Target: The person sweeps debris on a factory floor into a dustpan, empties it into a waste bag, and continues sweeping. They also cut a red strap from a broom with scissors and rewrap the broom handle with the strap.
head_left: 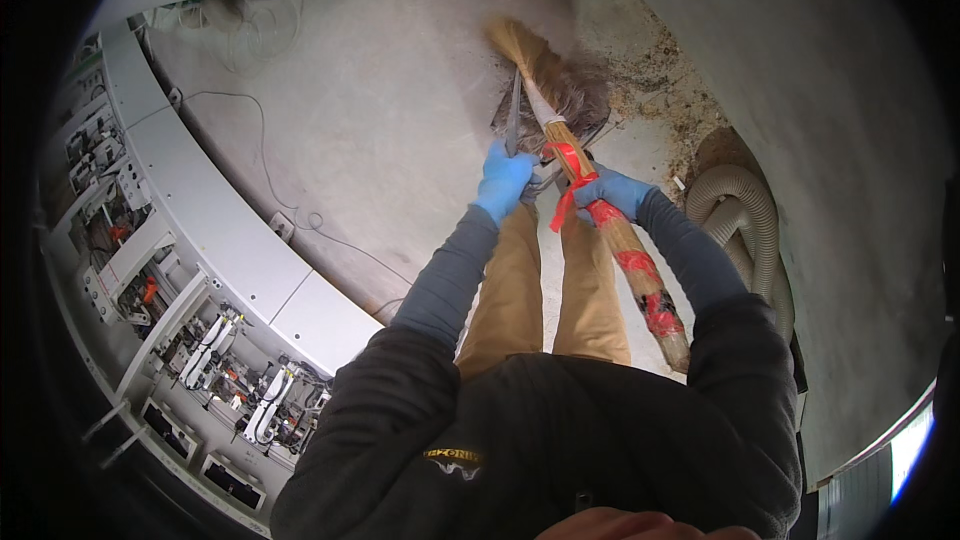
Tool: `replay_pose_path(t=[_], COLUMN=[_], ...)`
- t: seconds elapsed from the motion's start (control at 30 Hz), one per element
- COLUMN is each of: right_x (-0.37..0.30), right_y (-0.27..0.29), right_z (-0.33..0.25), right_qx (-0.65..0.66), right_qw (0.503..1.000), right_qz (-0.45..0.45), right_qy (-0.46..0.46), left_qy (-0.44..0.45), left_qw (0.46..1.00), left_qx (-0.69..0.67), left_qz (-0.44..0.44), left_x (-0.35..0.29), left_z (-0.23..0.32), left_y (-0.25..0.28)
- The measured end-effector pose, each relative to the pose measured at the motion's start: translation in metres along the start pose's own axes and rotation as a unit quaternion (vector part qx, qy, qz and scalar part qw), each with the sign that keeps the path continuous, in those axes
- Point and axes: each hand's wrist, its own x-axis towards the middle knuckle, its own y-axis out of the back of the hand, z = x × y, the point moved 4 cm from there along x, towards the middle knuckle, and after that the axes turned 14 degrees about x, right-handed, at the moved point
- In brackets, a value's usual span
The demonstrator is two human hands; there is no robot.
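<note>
My right hand (615, 192), in a blue glove, is closed around the wooden handle of a broom (632, 260) wound with red tape. The straw bristles (528, 50) point away from me and are smeared at the tip. In its blue glove, my left hand (503, 180) is closed on a narrow grey bar (515, 112) that reaches up beside the bristles; its full shape is hidden. Below the bristles lies a dark heap of fluffy dust (570, 105), with dark edges around it that look like a dustpan.
Dirt and crumbs (650, 60) lie along the base of a grey curved wall (800, 90) on the right. A ribbed hose (740, 205) coils there. At the left stands a long machine with a white ledge (230, 210). A thin cable (265, 140) crosses the floor.
</note>
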Motion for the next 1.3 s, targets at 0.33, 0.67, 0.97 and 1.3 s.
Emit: replay_pose_path(t=[0.33,0.67,0.97,1.3], right_x=[-0.079,-0.191,-0.03,0.005], right_y=[-0.046,0.023,0.141,-0.014], right_z=[-0.012,-0.045,-0.016,0.084], right_qx=[0.052,-0.22,-0.465,-0.084], right_qw=[0.997,0.928,0.85,0.993], right_qz=[-0.011,0.271,0.224,0.056], right_qy=[0.06,0.126,0.105,0.053], left_qy=[-0.013,-0.026,-0.009,0.005], left_qw=[1.0,0.995,0.988,0.995], left_qx=[-0.012,0.101,0.154,0.1], left_qz=[-0.015,0.005,0.017,-0.03], left_x=[0.006,-0.009,0.01,0.004], left_z=[-0.014,0.006,0.017,0.016], left_y=[0.009,0.041,0.041,0.053])
